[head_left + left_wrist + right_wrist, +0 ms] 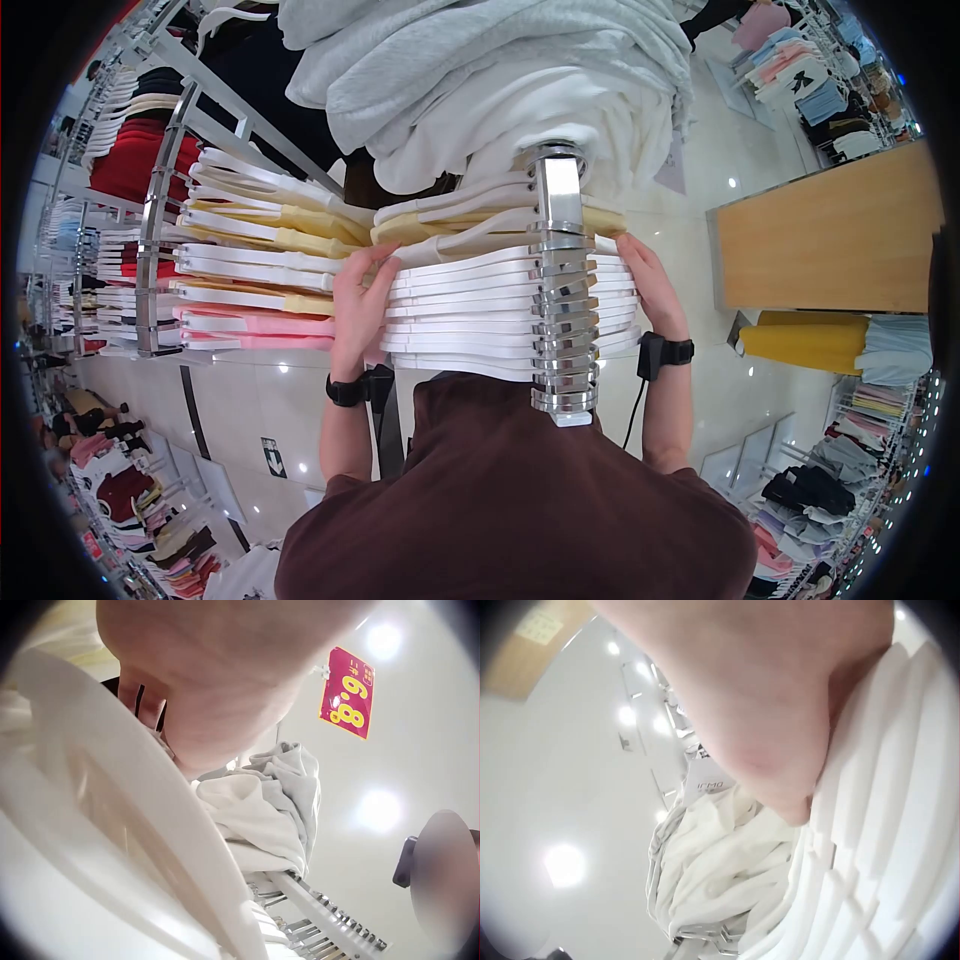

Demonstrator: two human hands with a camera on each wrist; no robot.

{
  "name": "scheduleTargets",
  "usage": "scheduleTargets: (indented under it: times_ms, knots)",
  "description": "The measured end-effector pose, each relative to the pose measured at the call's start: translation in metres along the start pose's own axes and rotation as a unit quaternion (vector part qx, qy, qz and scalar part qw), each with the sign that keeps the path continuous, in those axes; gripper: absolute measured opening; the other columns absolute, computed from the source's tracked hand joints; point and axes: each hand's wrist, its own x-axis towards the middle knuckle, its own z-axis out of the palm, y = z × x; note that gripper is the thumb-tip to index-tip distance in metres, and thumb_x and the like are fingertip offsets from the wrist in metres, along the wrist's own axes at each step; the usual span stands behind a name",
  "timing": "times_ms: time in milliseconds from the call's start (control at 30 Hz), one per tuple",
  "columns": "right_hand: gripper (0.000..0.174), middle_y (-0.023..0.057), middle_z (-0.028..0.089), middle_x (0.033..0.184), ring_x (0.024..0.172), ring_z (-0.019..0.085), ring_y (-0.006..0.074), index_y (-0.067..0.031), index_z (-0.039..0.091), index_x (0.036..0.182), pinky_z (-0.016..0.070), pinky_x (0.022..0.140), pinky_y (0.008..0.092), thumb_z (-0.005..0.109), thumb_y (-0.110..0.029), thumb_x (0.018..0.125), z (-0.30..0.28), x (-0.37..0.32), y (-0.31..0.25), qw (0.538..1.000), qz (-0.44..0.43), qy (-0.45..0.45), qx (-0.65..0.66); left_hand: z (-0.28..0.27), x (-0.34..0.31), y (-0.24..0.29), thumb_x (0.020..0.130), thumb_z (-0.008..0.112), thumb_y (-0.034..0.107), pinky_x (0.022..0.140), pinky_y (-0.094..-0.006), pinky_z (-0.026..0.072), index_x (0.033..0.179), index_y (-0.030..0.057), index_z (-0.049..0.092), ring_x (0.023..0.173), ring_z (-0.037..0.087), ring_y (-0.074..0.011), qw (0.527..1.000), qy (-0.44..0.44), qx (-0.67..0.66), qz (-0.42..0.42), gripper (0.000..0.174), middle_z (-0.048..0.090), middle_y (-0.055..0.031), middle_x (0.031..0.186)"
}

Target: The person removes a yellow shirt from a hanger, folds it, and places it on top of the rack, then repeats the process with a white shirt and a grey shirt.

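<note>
A row of white hangers (455,312) hangs by metal hooks from a rail (560,195) in front of the brown-shirted torso. My left hand (358,305) grips the row's left end, its thumb and fingertips at the far hangers. In the left wrist view, its curled fingers (150,705) show behind a pale hanger (161,817). At the opposite end, my right hand (652,285) holds the hanger tips, fingers reaching round to the far side. The right wrist view shows this hand (765,727) against the stacked white hanger edges (862,825), its fingertips mostly hidden.
White and grey garments (500,90) hang farther along the rail. Left of it, a second rail (160,220) carries yellow, white and pink clothes on hangers. A wooden panel (830,230) stands at right. A red price sign (349,694) hangs overhead.
</note>
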Motion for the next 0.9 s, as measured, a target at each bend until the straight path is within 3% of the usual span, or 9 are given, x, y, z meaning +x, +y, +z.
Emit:
scheduleTargets:
  times_ms: [67,200,367,500,567,700,800,867,900]
  knots:
    - [0.043,-0.0017,0.073,0.111,0.096,0.064,0.0056,-0.0022,0.071,0.128,0.0523,0.085,0.0250,0.060,-0.041,0.113,0.000,-0.003,-0.002,0.996,0.066,-0.014,0.061,0.004,0.000,0.003,0.103,0.070,0.010,0.092,-0.0334,0.0548,0.119,-0.0005,0.077,0.101,0.072,-0.0207,0.998,0.006,-0.056,-0.005,0.020,0.078,-0.0116,0.109]
    - [0.041,-0.0013,0.074,0.111,0.095,0.065,0.0051,-0.0027,0.070,0.131,0.0526,0.083,0.0241,0.062,-0.039,0.112,-0.003,0.006,0.011,0.992,0.047,-0.024,0.110,0.017,0.002,0.027,0.103,0.069,0.006,0.090,-0.0317,0.0555,0.118,-0.0010,0.076,0.098,0.072,-0.0183,0.997,0.004,-0.071,0.041,0.018,0.079,-0.0099,0.107]
    - [0.037,0.0011,0.076,0.111,0.093,0.070,0.0086,-0.0039,0.070,0.131,0.0568,0.081,0.0265,0.064,-0.035,0.112,0.000,0.009,0.016,0.972,0.071,0.016,0.225,0.022,0.005,0.055,0.102,0.068,0.005,0.085,-0.0322,0.0554,0.114,-0.0014,0.074,0.091,0.072,-0.0220,0.997,-0.037,-0.061,0.031,0.014,0.077,-0.0130,0.104]
    - [0.036,0.0018,0.077,0.111,0.092,0.072,0.0106,-0.0045,0.070,0.132,0.0590,0.081,0.0275,0.063,-0.033,0.112,-0.019,0.023,0.062,0.967,0.079,0.000,0.241,0.022,0.010,0.059,0.103,0.068,0.006,0.083,-0.0338,0.0552,0.114,-0.0010,0.074,0.088,0.072,-0.0261,0.997,-0.026,-0.021,0.066,0.014,0.076,-0.0154,0.101]
    - [0.035,0.0027,0.077,0.113,0.092,0.074,0.0126,-0.0047,0.068,0.135,0.0607,0.082,0.0274,0.062,-0.030,0.112,-0.020,0.021,0.079,0.956,0.119,-0.019,0.267,0.022,0.011,0.058,0.104,0.067,0.009,0.083,-0.0349,0.0551,0.114,-0.0015,0.072,0.088,0.071,-0.0280,0.998,-0.040,-0.027,0.040,0.016,0.075,-0.0166,0.098]
    - [0.039,0.0031,0.078,0.113,0.096,0.074,0.0145,-0.0040,0.069,0.135,0.0617,0.087,0.0295,0.064,-0.034,0.110,-0.020,0.014,0.124,0.947,0.100,-0.042,0.303,0.021,0.016,0.061,0.105,0.066,0.013,0.083,-0.0356,0.0551,0.113,-0.0029,0.070,0.087,0.071,-0.0294,0.998,-0.051,-0.005,0.047,0.018,0.074,-0.0179,0.096]
    - [0.040,0.0037,0.078,0.114,0.097,0.074,0.0149,-0.0041,0.068,0.135,0.0609,0.087,0.0300,0.064,-0.035,0.110,0.011,0.014,0.122,0.960,0.098,-0.061,0.256,0.023,0.021,0.041,0.107,0.064,0.015,0.081,-0.0338,0.0538,0.113,-0.0029,0.068,0.084,0.068,-0.0241,0.993,-0.101,-0.040,0.035,0.020,0.071,-0.0153,0.090]
    - [0.041,0.0042,0.077,0.114,0.097,0.073,0.0152,-0.0041,0.068,0.136,0.0604,0.088,0.0303,0.064,-0.036,0.110,0.022,0.013,0.117,0.966,0.099,-0.073,0.226,0.020,0.023,0.020,0.109,0.062,0.017,0.077,-0.0290,0.0502,0.114,-0.0016,0.067,0.081,0.060,-0.0147,0.987,-0.142,-0.055,-0.044,0.020,0.066,-0.0061,0.086]
    - [0.042,0.0044,0.077,0.114,0.097,0.073,0.0153,-0.0041,0.068,0.136,0.0601,0.088,0.0305,0.064,-0.037,0.110,0.023,0.001,0.115,0.969,0.099,-0.079,0.211,0.018,0.024,0.006,0.109,0.062,0.017,0.077,-0.0290,0.0502,0.114,-0.0016,0.067,0.081,0.060,-0.0147,0.987,-0.142,-0.055,-0.045,0.020,0.066,-0.0061,0.086]
